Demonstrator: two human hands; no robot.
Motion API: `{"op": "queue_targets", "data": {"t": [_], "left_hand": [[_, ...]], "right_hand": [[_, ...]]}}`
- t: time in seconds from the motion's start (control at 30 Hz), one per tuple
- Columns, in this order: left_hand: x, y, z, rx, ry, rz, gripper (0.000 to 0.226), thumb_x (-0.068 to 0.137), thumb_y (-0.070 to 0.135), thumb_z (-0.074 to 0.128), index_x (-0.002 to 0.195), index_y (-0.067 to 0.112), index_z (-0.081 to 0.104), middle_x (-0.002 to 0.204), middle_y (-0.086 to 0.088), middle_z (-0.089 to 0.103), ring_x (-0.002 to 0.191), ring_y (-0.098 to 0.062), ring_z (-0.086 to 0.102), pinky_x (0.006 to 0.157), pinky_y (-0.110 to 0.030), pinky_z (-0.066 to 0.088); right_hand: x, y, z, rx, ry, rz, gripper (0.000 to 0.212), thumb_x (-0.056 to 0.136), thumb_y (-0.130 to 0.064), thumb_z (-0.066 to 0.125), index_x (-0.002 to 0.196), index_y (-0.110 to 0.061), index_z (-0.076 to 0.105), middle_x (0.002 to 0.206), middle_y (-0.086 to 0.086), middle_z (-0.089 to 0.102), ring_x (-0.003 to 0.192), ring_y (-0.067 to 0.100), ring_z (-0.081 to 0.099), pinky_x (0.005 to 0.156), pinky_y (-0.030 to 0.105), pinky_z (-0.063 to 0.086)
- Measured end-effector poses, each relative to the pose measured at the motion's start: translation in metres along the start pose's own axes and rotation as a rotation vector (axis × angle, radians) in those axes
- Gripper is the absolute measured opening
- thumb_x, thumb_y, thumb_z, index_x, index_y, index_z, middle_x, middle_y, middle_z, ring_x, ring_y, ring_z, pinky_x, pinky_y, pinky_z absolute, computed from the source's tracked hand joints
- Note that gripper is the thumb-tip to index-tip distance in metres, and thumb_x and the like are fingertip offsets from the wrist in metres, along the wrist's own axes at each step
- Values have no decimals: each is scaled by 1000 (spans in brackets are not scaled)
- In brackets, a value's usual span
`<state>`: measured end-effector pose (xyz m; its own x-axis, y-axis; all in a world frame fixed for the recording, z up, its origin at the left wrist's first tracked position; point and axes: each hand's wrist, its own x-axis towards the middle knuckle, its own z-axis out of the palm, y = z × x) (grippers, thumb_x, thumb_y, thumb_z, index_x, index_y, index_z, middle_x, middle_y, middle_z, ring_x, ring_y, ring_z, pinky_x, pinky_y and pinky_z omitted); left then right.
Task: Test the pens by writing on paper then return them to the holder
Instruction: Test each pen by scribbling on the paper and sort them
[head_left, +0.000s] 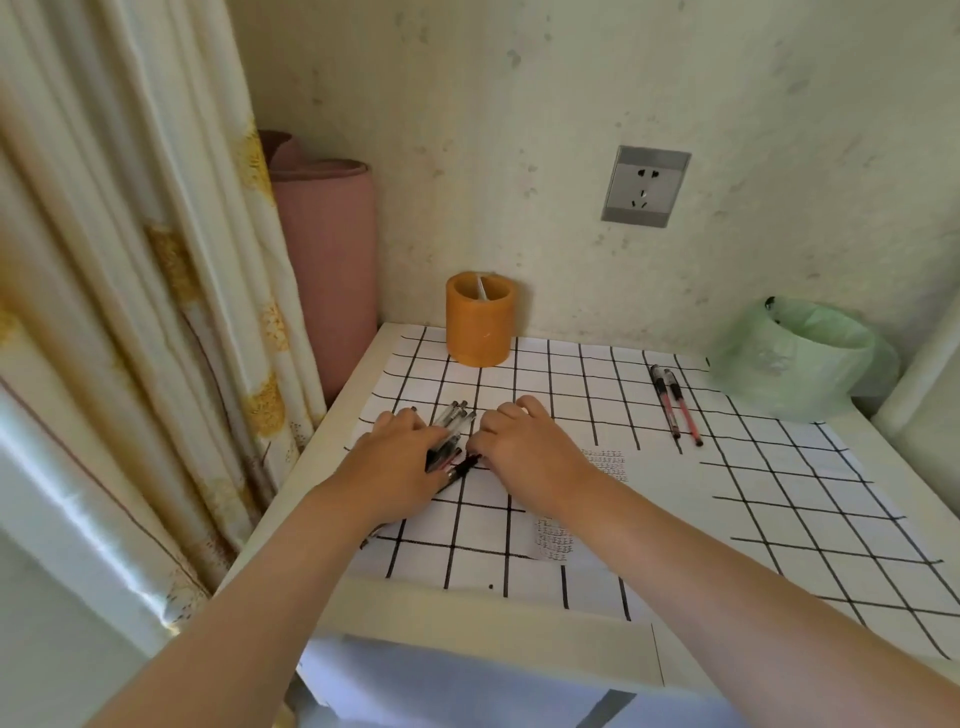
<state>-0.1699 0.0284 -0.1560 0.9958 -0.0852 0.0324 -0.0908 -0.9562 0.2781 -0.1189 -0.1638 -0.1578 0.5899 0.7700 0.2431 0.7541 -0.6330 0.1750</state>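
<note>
The left hand (395, 457) lies on the gridded paper (779, 493), its fingers curled round a bundle of pens (456, 423). The orange holder (480, 325) stands behind, near the wall. The right hand (524, 447) meets the bundle's other side with bent fingers; whether they grip or only press, I cannot tell. Two red pens (675, 405) lie apart, further right.

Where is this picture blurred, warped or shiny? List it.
Head view: the wide-angle lens bends the curtain and the grid lines of the paper; light is soft and even, no hard shadows; satin sheen low on the curtain; the bunch of pens is slightly smeared.
</note>
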Motion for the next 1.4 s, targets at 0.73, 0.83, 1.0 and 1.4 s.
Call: {"op": "queue_targets", "data": {"t": [0.73, 0.83, 1.0, 1.4], "left_hand": [[9, 77, -13, -378, 108, 118, 8, 90, 38, 68, 97, 38, 71, 87, 22, 68, 74, 15, 53, 62, -16, 37], [13, 94, -6, -327, 112, 139, 8, 90, 40, 67, 98, 38, 71, 87, 22, 67, 70, 12, 52, 64, -16, 39], [23, 106, 0, -276, 74, 120, 10, 88, 41, 69, 94, 32, 71, 80, 18, 66, 75, 4, 57, 65, -20, 46], [44, 114, 6, -356, -10, 149, 5, 88, 31, 72, 92, 28, 71, 79, 14, 68, 76, -2, 62, 69, -27, 51]], "right_hand": [[-61, 29, -55, 315, -6, 198, 28, 98, -25, 48, 125, -24, 55, 103, -4, 58, 87, 18, 58, 70, 35, 46], [-71, 37, -53, 360, -53, 247, 23, 103, -30, 45, 119, -23, 59, 99, -3, 63, 88, 20, 61, 74, 39, 49], [-79, 53, -45, 413, -114, 290, 25, 103, -32, 46, 102, -18, 67, 87, -2, 64, 80, 18, 57, 72, 38, 48], [-83, 75, -28, 240, -8, 278, 25, 101, -42, 43, 102, -30, 65, 82, -6, 68, 76, 19, 61, 60, 31, 42]]}}
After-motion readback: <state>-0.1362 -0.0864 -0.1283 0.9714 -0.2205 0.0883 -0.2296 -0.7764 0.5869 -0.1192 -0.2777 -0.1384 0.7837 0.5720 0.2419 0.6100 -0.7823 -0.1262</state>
